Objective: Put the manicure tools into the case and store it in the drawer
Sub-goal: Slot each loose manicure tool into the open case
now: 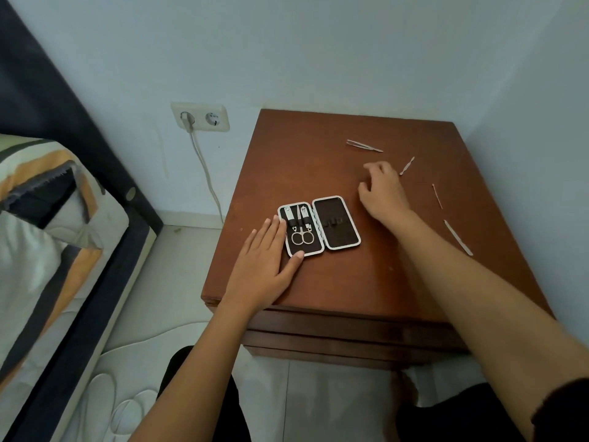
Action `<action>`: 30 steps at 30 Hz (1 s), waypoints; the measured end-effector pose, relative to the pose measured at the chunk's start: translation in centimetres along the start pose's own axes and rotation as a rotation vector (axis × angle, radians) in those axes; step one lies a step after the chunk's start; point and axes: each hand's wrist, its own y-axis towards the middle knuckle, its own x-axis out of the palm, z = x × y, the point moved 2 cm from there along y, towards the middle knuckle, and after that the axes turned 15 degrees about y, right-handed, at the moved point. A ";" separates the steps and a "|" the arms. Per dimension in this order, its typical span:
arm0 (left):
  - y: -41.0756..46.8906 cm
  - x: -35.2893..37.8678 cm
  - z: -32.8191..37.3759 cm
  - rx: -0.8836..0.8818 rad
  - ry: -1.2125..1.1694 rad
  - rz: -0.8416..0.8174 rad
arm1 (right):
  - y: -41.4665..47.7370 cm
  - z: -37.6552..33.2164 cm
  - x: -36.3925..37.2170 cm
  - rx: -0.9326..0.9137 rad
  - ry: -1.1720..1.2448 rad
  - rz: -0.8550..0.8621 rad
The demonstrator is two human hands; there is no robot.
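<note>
Partly done, we judge: case (319,225) open on worktop (318,282), scissors (302,235) and two tools strapped in. Left hand (267,266) flat, steadying case. Right hand (384,191) empty, fingers loosely spread, beyond case. Four tools, seemingly tweezers (364,145) among them, lie loose beyond case. Drawer step undone.

A double wall socket (200,117) is mounted on the pale blue wall (287,49), and a white cable (205,173) is plugged into its left outlet and hangs to the floor. At the left, striped bedding (38,199) is laid against a dark bed frame (105,173).
</note>
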 end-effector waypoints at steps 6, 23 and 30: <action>0.2 0.3 -0.1 -0.019 0.040 0.031 | 6.7 1.1 0.8 0.046 -0.094 -0.097; 0.0 -0.2 0.1 -0.040 -0.001 0.030 | -1.8 -3.5 0.6 -0.058 0.581 0.006; 0.0 -0.2 0.1 -0.034 -0.016 0.038 | -2.5 -4.4 1.3 -0.115 0.446 -0.217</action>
